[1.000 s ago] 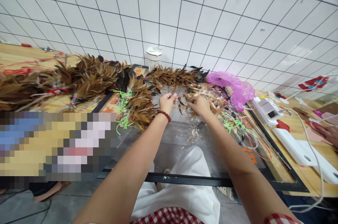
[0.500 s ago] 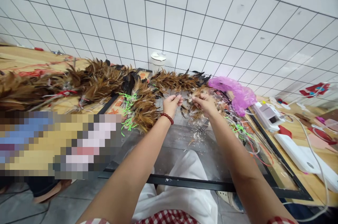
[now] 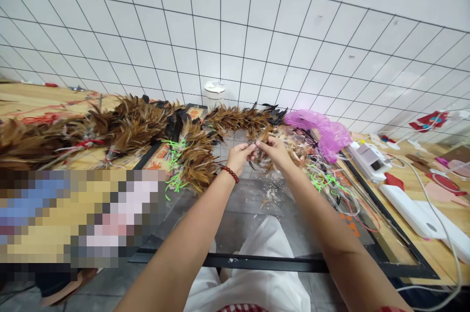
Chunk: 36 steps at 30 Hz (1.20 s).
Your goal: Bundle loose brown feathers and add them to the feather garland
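Observation:
My left hand point(image 3: 239, 155), with a red bead bracelet at the wrist, and my right hand point(image 3: 274, 150) meet fingertip to fingertip over a glass table point(image 3: 257, 204). Both pinch a small bunch of brown feathers point(image 3: 259, 154) that hangs between them. Just behind the hands lies a loose heap of pale and brown feathers point(image 3: 290, 140). To the left, bundles of brown feathers point(image 3: 194, 150) tied with green cord point(image 3: 174, 165) rest on the table.
A long pile of brown feather bundles point(image 3: 91, 128) runs along the wooden table at left. A pink plastic bag point(image 3: 323, 128), white cup point(image 3: 214, 92), white devices point(image 3: 370, 157) and cables point(image 3: 433, 209) sit at right. A white tiled wall stands behind.
My hands have drawn together from being apart in the feather heap. Both have lifted slightly and now pinch the same small bunch of feathers.

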Tool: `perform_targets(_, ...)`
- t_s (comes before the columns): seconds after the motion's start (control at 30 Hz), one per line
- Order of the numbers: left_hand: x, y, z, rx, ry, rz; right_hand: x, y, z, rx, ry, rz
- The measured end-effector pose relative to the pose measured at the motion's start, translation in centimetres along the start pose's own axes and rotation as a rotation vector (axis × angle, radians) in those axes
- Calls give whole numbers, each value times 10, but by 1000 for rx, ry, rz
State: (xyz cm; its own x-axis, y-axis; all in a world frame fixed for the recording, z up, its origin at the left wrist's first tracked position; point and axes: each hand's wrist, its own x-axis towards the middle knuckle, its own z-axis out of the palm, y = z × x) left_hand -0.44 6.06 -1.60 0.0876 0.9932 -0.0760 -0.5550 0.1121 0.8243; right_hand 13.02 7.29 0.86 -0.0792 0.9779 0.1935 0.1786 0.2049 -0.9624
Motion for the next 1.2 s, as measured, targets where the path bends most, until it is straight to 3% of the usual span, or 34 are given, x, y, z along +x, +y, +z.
perform_targets(0.13, 2, 1, -5, -101, 34, -32, 4, 6, -4, -28, 36, 37)
perform_targets(0.33, 3, 4, -8, -237, 101, -70, 11, 17, -19, -172, 215, -24)
perform_targets(0.47, 5, 7, -10, -304, 123, -68, 11, 25, -14, -161, 32, 43)
perform_targets(0.6, 9, 6, -12, -308, 139, -26, 8, 24, 0, -129, -39, -33)
perform_targets(0.77, 7, 1, -11, -156, 67, 8, 2, 12, 11, 130, -23, 2)
perform_targets(0.87, 5, -2, -8, -90, 55, 40, 4, 8, 6, 146, 18, 25)
perform_targets(1.03, 10, -4, -7, -55, 319, 201, 14, 11, -23, -27, 76, 85)
perform_targets(1.2, 15, -6, -9, -28, 460, 275, 13, 6, -40, -547, 192, -52)
